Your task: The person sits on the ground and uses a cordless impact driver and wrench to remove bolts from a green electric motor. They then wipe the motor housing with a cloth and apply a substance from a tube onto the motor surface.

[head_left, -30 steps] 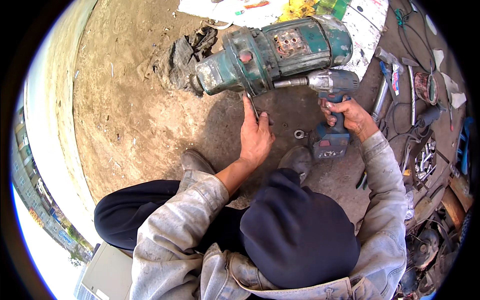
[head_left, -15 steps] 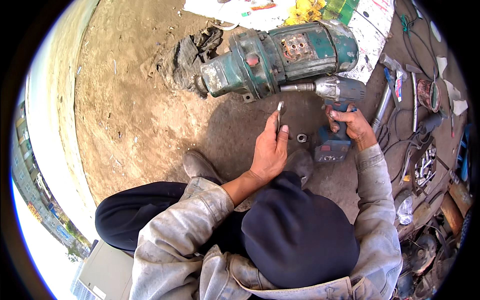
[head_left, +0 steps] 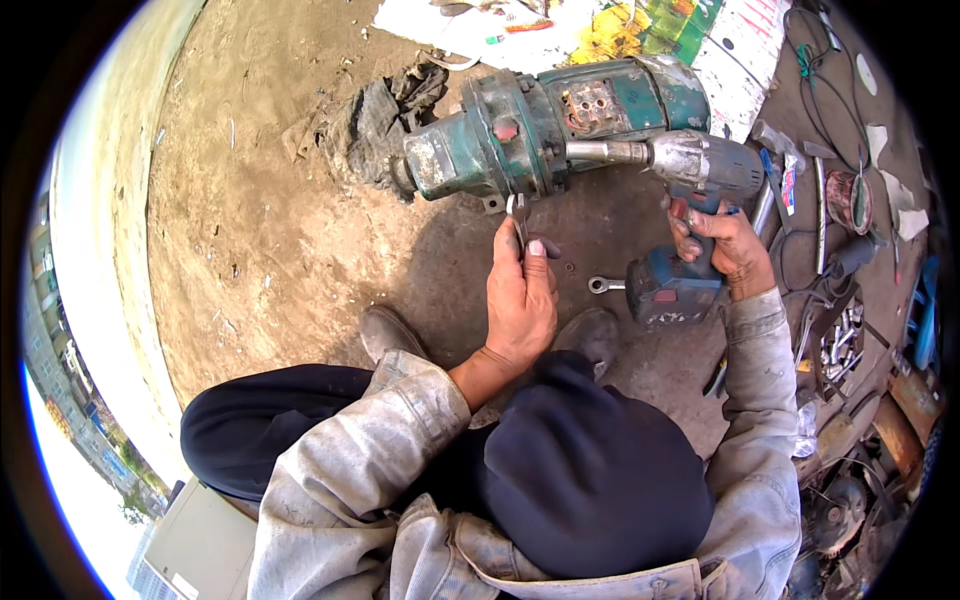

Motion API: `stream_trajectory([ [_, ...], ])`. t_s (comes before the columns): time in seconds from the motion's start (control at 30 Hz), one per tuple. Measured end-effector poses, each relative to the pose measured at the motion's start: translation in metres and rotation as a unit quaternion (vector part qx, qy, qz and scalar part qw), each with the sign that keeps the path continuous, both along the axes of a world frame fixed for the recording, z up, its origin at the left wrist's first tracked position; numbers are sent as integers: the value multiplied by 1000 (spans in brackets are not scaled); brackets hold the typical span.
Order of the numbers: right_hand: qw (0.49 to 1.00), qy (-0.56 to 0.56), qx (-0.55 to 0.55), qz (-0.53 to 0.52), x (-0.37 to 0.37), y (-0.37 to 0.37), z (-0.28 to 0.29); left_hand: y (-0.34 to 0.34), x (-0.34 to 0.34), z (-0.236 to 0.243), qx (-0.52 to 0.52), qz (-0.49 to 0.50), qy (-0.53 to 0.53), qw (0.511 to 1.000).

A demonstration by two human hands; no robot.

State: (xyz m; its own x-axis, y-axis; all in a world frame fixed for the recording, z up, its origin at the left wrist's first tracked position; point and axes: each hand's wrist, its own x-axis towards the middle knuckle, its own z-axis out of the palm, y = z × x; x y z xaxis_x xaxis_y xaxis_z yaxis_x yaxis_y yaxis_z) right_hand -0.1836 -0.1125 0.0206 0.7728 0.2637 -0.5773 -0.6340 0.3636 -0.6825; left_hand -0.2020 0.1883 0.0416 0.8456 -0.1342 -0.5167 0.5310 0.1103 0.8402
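Note:
A worn green electric motor with a flanged housing lies on its side on the ground. My left hand is closed on a wrench, its jaw upright at the lower edge of the flange. My right hand grips a cordless impact wrench by its handle; the long socket points left, its tip at the flange's right side, though I cannot tell whether it sits on a bolt. A ring spanner lies beside the tool's battery. A crumpled dark rag lies by the motor's left end.
A printed white sheet lies behind the motor. At the right are cables, a rusty tin, hand tools, loose sockets and scrap metal. My boots and dark-clad knees are below my hands.
My left hand first drew back from the flange, then rose toward it again with the wrench. The impact wrench moved right, and its body is now raised slightly.

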Motion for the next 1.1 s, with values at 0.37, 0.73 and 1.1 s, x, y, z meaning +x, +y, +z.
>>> stream_trajectory([
  [0.37,997,28,-13,64,36,-1,18,25,53,27,117,-71,46,990],
  [0.73,993,42,-70,90,44,-7,26,11,56,47,130,-81,53,987],
  [1.1,988,-14,-135,70,39,-8,13,7,51,38,125,-61,30,990],
])
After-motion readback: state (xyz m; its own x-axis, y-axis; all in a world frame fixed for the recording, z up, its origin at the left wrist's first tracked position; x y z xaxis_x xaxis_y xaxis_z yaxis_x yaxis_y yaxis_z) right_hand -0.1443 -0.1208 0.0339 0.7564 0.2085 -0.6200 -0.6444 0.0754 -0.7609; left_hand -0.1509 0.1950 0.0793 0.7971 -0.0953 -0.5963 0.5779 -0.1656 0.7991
